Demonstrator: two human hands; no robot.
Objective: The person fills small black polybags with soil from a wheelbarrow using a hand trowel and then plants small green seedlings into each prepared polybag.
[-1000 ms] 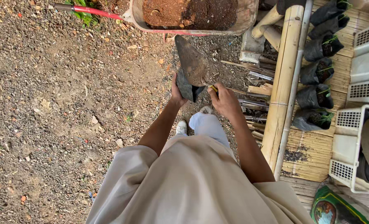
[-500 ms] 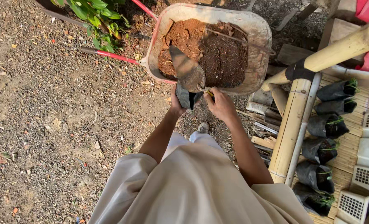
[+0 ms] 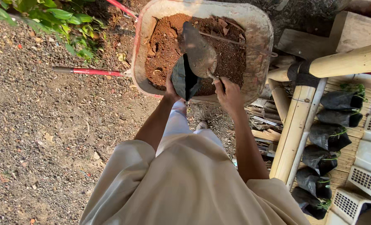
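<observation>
Nearest you, your cream shirt (image 3: 193, 187) fills the bottom of the view, with both bare arms reaching forward over the gravel (image 3: 48, 125). Your left hand (image 3: 171, 88) has its fingers clamped on the rim of a small black bag (image 3: 185, 80), holding it with the mouth open at the near edge of the barrow (image 3: 260, 46). Your right hand (image 3: 229, 92) has its fingers closed round the handle of a trowel (image 3: 198, 50), whose blade lies just above the bag and over the soil (image 3: 168, 46). No soil shows inside the bag, so by the look of it the filling has hardly begun: the scoop and the tipping in are yet to come. To your right, past a bamboo post (image 3: 291, 133), a row of filled black bags with seedlings (image 3: 333, 133) lies on slats beside white crates (image 3: 370, 158). Farther off, a red handle (image 3: 98, 72) and green leaves (image 3: 56, 21) lie left of the barrow.
</observation>
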